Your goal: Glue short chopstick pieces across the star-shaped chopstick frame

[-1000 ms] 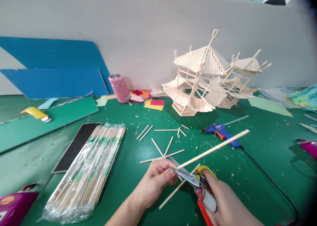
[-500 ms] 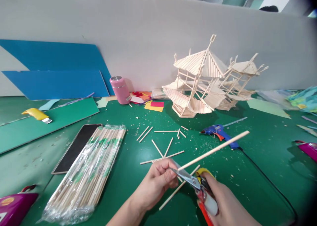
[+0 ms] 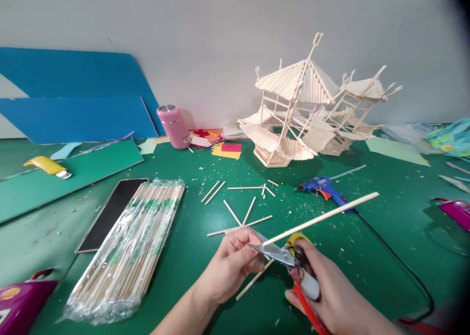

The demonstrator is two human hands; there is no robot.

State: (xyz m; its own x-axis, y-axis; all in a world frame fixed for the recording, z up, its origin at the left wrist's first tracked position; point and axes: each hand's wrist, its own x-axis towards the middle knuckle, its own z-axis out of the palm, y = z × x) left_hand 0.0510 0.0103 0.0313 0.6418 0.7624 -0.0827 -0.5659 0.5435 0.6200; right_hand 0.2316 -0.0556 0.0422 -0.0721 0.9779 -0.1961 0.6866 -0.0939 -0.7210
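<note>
My left hand [image 3: 237,261] pinches one end of a long wooden stick [image 3: 319,219], which slants up to the right. In my right hand [image 3: 326,286] are scissors [image 3: 273,252] with red and yellow handles. Their blades lie around the stick close to my left fingertips; whether they cut into it I cannot tell. Beneath and beyond my hands, shorter cut sticks [image 3: 249,211] lie on the green table in a fan shape. Another stick [image 3: 253,281] rests under the scissors, partly hidden.
A stick-built pagoda model [image 3: 290,124] stands at the back. A blue glue gun [image 3: 325,188] with its cord lies right. On the left are a bag of sticks [image 3: 128,247], a dark tablet-like slab [image 3: 110,217], a yellow cutter [image 3: 47,166] and a pink bottle [image 3: 174,127].
The view has tilted slightly downward. The scissors stay at the held end of the stick, and the fingers of my right hand have shifted on the handles.
</note>
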